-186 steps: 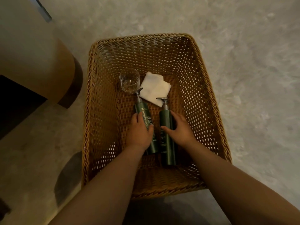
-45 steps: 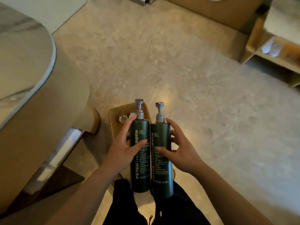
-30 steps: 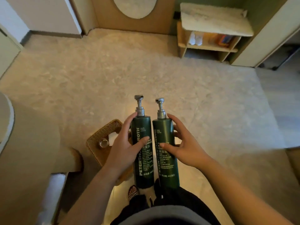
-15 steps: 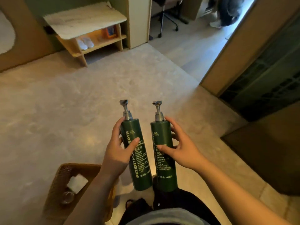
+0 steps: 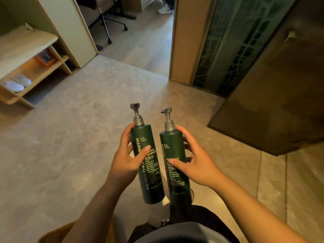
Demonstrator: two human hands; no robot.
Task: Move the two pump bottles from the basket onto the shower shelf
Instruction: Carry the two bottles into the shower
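Note:
Two dark green pump bottles with grey pump heads are held upright in front of me, a hand's width apart. My left hand (image 5: 127, 159) grips the left pump bottle (image 5: 148, 172), which carries white lettering reading shampoo. My right hand (image 5: 196, 162) grips the right pump bottle (image 5: 175, 174). Only a sliver of the wicker basket (image 5: 57, 233) shows at the bottom left edge, behind my left forearm. No shower shelf is in view.
A low wooden shelf unit (image 5: 33, 67) with white slippers stands at the left. Ahead is a doorway to a room with an office chair (image 5: 107, 20). A green patterned glass panel (image 5: 233, 44) and a dark brown door (image 5: 280, 88) stand at the right. Stone floor lies between.
My view has swung right, away from the basket and toward the doorway and glass panel. Both bottles stay in my hands, now a little farther apart.

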